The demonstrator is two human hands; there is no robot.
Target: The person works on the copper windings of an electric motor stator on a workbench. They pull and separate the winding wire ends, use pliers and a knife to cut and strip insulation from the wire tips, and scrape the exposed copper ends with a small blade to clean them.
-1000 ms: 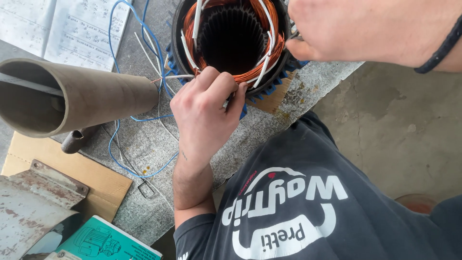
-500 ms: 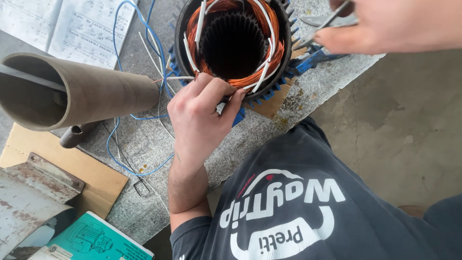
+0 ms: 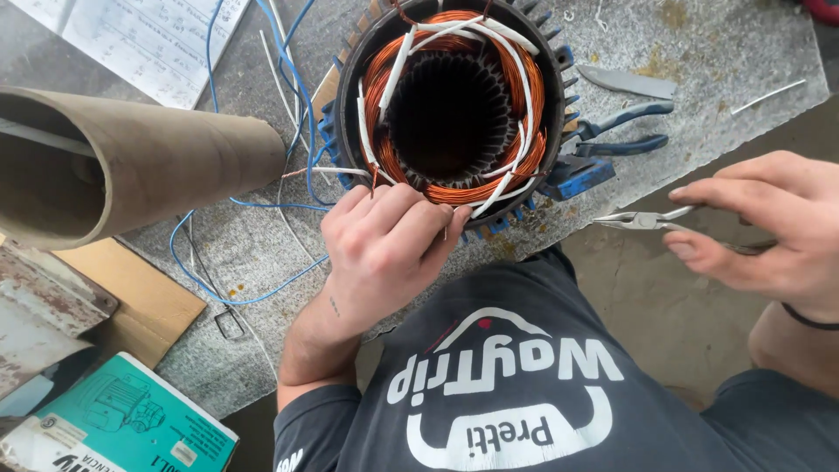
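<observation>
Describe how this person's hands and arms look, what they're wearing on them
Both are bare, no gloves. The left hand has a bare forearm with a small dark mark near the wrist, reaching a dark grey short sleeve. The right hand has a thin black band round the wrist.

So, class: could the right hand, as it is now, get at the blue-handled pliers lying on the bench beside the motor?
Probably not straight away: the right hand already holds small pliers. The path to the blue-handled pliers looks clear, though.
</observation>
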